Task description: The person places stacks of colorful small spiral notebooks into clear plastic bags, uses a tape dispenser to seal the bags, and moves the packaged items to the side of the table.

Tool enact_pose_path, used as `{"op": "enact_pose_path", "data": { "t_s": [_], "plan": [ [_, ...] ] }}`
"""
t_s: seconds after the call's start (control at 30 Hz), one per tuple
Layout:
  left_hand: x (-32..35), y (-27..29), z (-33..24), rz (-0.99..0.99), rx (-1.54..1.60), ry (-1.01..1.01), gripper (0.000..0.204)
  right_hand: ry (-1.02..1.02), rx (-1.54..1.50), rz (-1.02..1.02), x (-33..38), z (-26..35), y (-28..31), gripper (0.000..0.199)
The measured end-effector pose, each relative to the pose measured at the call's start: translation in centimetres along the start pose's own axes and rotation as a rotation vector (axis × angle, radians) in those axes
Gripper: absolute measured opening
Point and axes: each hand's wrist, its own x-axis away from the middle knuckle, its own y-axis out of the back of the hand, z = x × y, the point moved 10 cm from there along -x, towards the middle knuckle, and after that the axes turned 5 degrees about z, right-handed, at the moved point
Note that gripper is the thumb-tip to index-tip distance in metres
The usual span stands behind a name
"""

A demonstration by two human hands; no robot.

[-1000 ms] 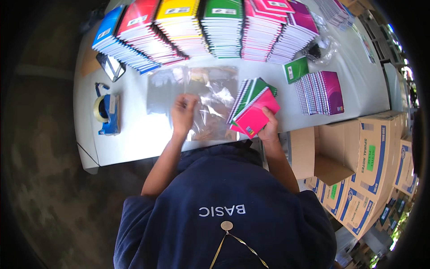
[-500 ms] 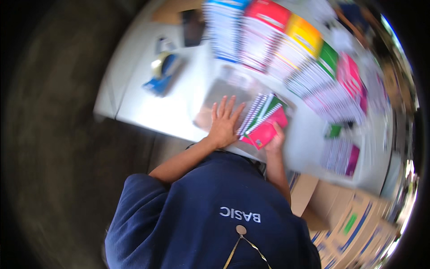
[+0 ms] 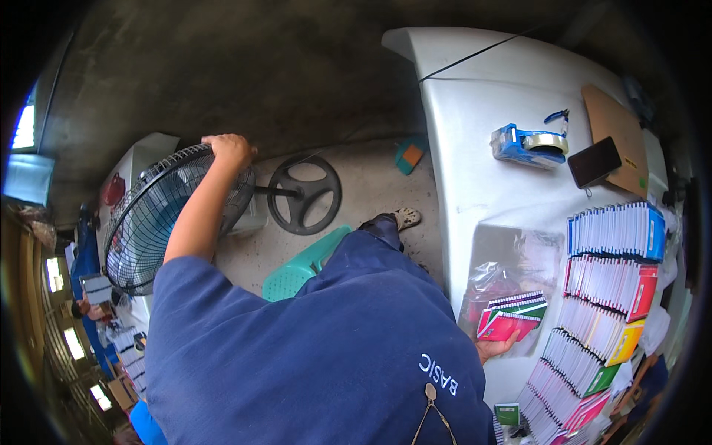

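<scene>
- Left hand (image 3: 231, 150): fingers curled over the upper rim of a fan (image 3: 144, 230), grasping its wire guard.
- Right hand (image 3: 495, 347): grasping a spread bunch of spiral notebooks (image 3: 509, 327), pink cover uppermost; grip partly hidden beneath.
- Clear plastic (image 3: 523, 248): flat on white table (image 3: 478, 167), just beyond right hand, partly under the bunch.
- Coloured notebook stacks (image 3: 599, 290): right of right hand.
- Blue tape dispenser (image 3: 515, 145): well beyond right hand; dark phone (image 3: 595, 162) farther right.
- Green stool (image 3: 293, 279): between the hands.
</scene>
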Motion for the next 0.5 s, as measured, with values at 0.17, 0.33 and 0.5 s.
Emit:
{"op": "enact_pose_path", "data": {
  "t_s": [0.17,0.33,0.5],
  "plan": [
    [5.4,-3.7,-2.3,-0.036,-0.029,-0.058,0.063,0.013,0.037,-0.055,0.0,0.2,0.5,0.049],
    [6.7,-4.8,-3.4,0.034,-0.110,-0.237,0.062,0.025,-0.087,-0.093,0.7,-0.4,-2.4,0.041],
    [12.8,3.9,-14.1,-0.432,0.104,-0.694,0.052,0.226,-0.211,-0.002,1.7,1.2,-6.8,0.043]
  ]
}}
